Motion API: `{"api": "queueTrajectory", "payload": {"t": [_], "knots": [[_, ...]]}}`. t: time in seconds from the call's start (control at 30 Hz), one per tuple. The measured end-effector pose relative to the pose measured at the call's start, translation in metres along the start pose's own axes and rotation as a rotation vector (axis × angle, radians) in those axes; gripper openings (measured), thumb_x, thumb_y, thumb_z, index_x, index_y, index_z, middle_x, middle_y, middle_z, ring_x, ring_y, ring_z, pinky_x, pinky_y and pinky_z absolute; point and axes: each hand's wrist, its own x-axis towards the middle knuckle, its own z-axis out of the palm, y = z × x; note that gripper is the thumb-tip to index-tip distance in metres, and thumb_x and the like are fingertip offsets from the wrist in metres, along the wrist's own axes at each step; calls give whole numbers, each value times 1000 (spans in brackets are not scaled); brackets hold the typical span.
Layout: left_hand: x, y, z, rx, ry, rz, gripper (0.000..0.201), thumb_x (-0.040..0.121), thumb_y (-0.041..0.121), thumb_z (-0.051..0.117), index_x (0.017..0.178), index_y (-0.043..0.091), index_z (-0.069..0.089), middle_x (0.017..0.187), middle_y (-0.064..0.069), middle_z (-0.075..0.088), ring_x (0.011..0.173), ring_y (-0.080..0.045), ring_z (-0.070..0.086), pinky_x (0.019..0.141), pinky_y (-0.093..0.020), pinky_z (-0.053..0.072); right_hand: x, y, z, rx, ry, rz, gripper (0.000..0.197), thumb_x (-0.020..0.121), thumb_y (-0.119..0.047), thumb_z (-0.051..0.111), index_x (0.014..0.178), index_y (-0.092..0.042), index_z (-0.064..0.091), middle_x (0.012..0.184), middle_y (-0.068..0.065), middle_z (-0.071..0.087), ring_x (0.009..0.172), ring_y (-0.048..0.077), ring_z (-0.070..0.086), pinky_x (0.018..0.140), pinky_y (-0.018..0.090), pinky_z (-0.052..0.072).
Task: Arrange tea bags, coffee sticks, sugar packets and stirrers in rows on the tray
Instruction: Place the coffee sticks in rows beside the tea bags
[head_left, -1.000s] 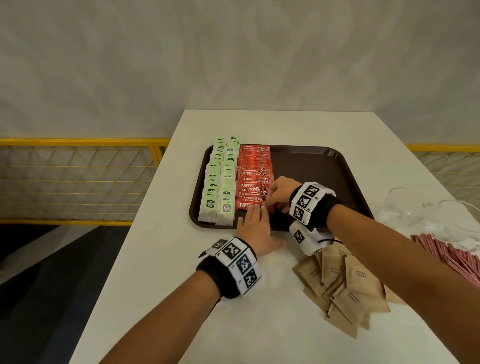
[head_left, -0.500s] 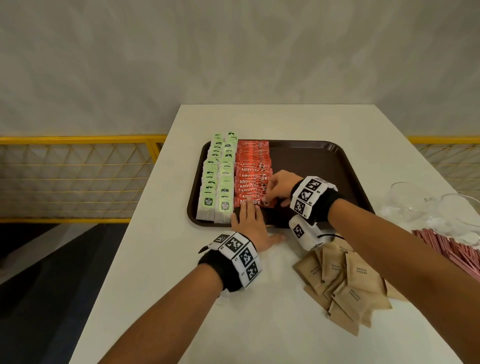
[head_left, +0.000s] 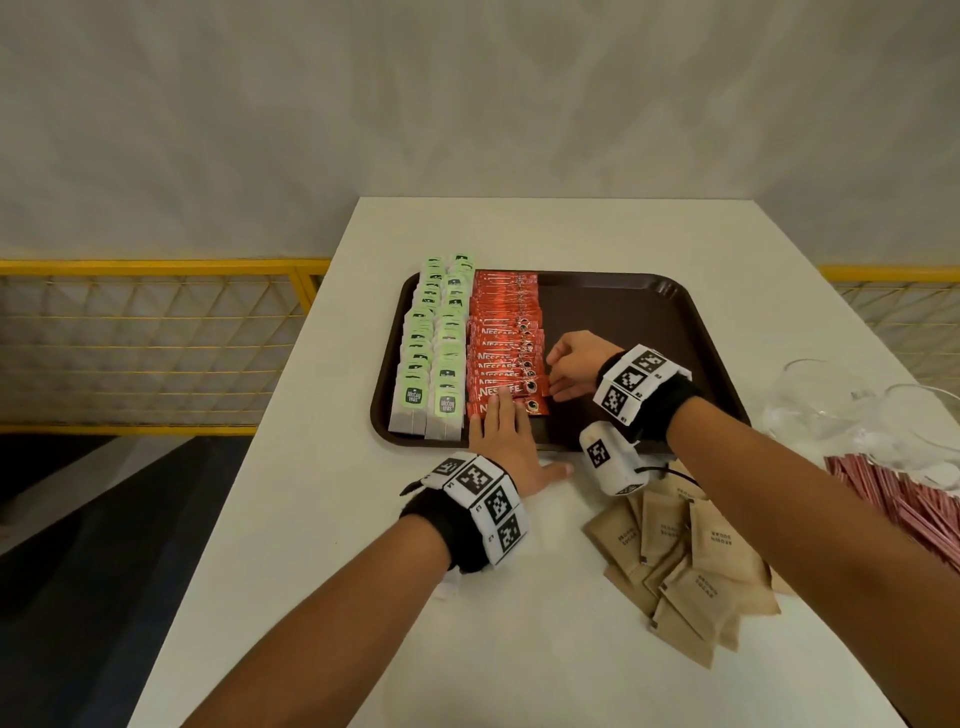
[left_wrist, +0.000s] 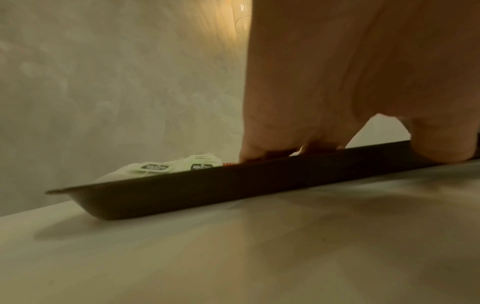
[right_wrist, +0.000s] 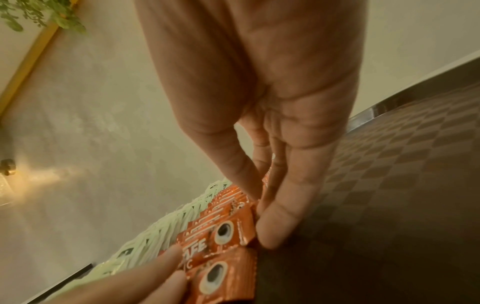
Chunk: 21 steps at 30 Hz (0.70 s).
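Observation:
A brown tray (head_left: 634, 312) holds two rows of green tea bags (head_left: 434, 353) at its left and a row of red coffee sticks (head_left: 506, 332) beside them. My left hand (head_left: 503, 423) lies flat across the tray's near rim, its fingers pressing on the nearest sticks. My right hand (head_left: 566, 370) stands at the sticks' right ends. In the right wrist view its straight fingers (right_wrist: 283, 218) touch the ends of the coffee sticks (right_wrist: 215, 236). Brown sugar packets (head_left: 691, 566) lie heaped on the table at the near right. Red stirrers (head_left: 904, 499) lie at the right edge.
Two clear glass bowls (head_left: 821, 405) stand right of the tray, behind the stirrers. The tray's right half shows bare. The white table (head_left: 332, 519) ends at the left above a drop, with a yellow mesh railing (head_left: 156, 338) beyond.
My left hand has slid forward a little onto the nearest coffee sticks. My right hand has shifted from over the sticks to their right ends.

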Motion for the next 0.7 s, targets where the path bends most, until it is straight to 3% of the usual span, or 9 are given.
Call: {"api": "queueTrajectory", "payload": {"t": [0.13,0.3,0.43,0.6,0.7], "knots": [[0,-2,-2,-22,-8,30,99,87,68,36,149,6,-9,155,-14,-20,145,-26,-15,116,-43,-5,0,2,-3,5,-5,4,20,92,6,45,83,-12,45,81,13,57,75,25,61,75,38,54],[2,-4,-5,-53,-7,45,100,87,67,39,148,7,-13,155,-13,-23,144,-25,-17,116,-42,-6,-2,1,-8,-101,65,-43,17,90,2,50,97,-13,47,96,8,53,95,22,58,85,42,55],[5,-4,-5,-56,8,34,100,87,67,39,149,8,-12,155,-13,-22,144,-25,-16,116,-42,-5,-2,2,-7,-91,7,-33,19,91,3,51,102,-12,47,103,11,53,95,22,57,84,38,55],[6,-3,-5,-52,23,32,98,87,67,40,149,8,-7,156,-14,-20,145,-26,-14,116,-42,-3,-5,3,-7,-125,-39,-43,6,91,-3,56,92,-9,54,87,5,56,92,20,57,78,32,54],[-1,-5,-7,-52,33,60,99,87,66,40,149,7,-9,155,-15,-21,144,-26,-16,116,-42,-4,-7,5,-8,-201,-37,-59,14,85,-12,66,81,-13,53,86,7,60,85,19,60,77,36,57]]}}
